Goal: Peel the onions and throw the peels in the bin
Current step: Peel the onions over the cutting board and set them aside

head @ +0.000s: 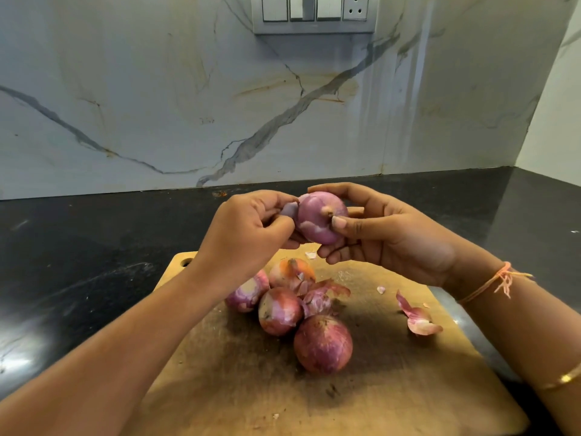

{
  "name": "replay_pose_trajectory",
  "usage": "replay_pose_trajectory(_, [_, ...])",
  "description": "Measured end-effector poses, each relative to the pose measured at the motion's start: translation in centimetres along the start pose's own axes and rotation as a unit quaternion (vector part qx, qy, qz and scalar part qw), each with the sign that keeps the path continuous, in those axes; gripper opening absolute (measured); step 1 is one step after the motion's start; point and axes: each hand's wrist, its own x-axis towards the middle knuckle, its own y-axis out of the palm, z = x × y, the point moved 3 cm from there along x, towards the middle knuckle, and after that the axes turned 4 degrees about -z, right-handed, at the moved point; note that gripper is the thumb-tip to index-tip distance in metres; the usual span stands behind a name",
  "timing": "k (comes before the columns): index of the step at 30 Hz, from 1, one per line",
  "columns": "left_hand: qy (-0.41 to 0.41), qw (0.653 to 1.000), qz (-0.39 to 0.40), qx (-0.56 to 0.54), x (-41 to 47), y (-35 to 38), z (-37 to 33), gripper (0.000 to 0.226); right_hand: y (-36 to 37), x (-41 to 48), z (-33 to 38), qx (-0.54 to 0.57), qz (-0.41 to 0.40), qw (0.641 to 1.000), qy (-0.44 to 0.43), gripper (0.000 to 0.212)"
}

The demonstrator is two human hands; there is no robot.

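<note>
Onion (320, 217) in hand sits raised over the far end of the cutting board (377, 388), cradled in your right hand (386, 234): its fingers curl round the far side and underside while the thumb presses just beside the root stub. Your left hand (248, 234) is closed in a pinch on a pale flap of skin (289, 209) lifting from the onion's left flank. Pull that flap along the curve toward the root instead of straight outward, so it will likely come away in one sheet and not tear short. Turn the onion with your right fingers as you go, firm enough to stop it slipping but not bruising it. Work above the board so scraps join the loose peels (419, 319) there, beside the other onions (323, 343) clustered in the middle. No bin is in view, so gather the peels first.
</note>
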Motion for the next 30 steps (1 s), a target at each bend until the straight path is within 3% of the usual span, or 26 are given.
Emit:
replay_pose_trajectory(7, [-0.087, 0.990, 0.010, -0.113, -0.1, 0.2, -0.1, 0.018, 0.1, 0.2, 0.0, 0.048, -0.057, 0.997, 0.005, 0.045])
replay_pose_trajectory(11, [-0.127, 0.978, 0.003, -0.168, -0.3, 0.6, 0.1, 0.020, 0.2, 0.2, -0.1, -0.029, -0.112, 0.993, -0.005, 0.042])
replay_pose_trajectory(17, [-0.088, 0.992, -0.001, -0.095, -0.6, 1.0, 0.2, 0.015, 1.6, 0.7, -1.0, -0.239, -0.178, 0.954, -0.038, 0.033])
replay_pose_trajectory(22, [-0.054, 0.996, -0.036, -0.060, -0.7, 0.9, -0.3, 0.007, 1.5, 0.6, -0.6, -0.271, -0.188, 0.941, -0.079, 0.030])
replay_pose_trajectory(30, [-0.072, 0.996, -0.008, -0.056, -0.6, 0.7, -0.4, 0.018, 1.5, 0.1, 0.2, -0.305, -0.155, 0.930, -0.131, 0.045])
